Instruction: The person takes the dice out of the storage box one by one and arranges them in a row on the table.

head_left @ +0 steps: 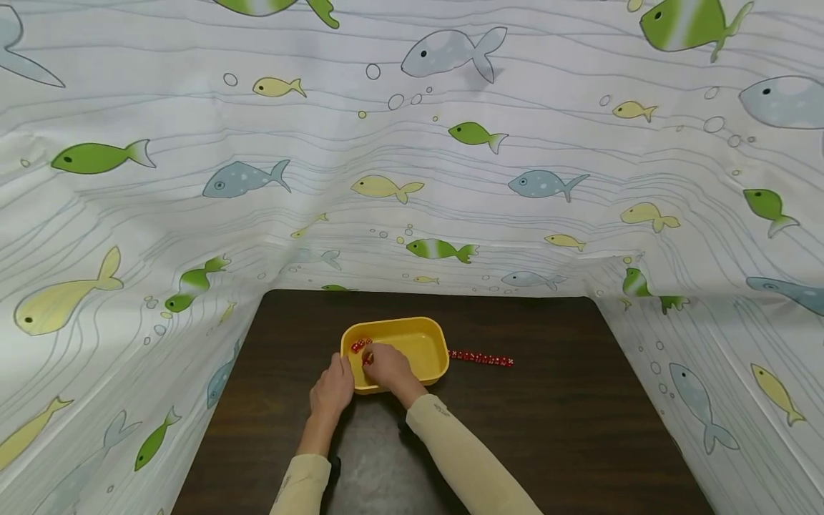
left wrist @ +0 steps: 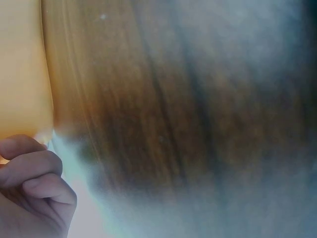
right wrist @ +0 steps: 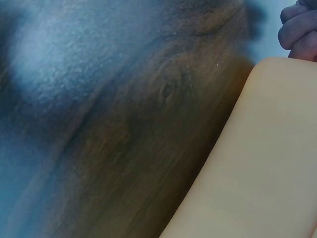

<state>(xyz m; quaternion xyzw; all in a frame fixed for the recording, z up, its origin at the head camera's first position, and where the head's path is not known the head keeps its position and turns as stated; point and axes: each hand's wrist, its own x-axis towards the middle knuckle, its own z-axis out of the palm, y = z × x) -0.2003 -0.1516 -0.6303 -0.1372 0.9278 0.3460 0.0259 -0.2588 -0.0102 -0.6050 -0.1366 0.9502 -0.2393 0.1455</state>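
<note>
Small red dice (head_left: 358, 346), white-pipped, are gathered toward the left end of a yellow tray (head_left: 421, 350), which is set on a dark wood-grained counter (head_left: 547, 443). A second lot, a straight row of red dice (head_left: 481, 357), is laid out on the counter just beside the tray's right end.

Left hand (head_left: 332, 386): fingers curled, tray's left end gripped at the near corner. Right hand (head_left: 388, 366): reached over the near rim into the tray, fingers bent; red is seen between finger and thumb, so a die or more is judged to be pinched there. The number cannot be told, the grip being partly covered by the hand itself. Little is added by the wrist views, where no dice are shown.

Handling, as judged: dice light, hard and stiff, not easily broken; smooth faces may be slid on the tray floor or lost from a loose pinch. Best taken singly, by two opposite side faces, with fingertip and thumb; light pressure should be enough. Tray judged to be thin, light plastic, slightly flexible, easily pushed along the counter; best steadied by rim and end wall, as is done by the left hand.
</note>
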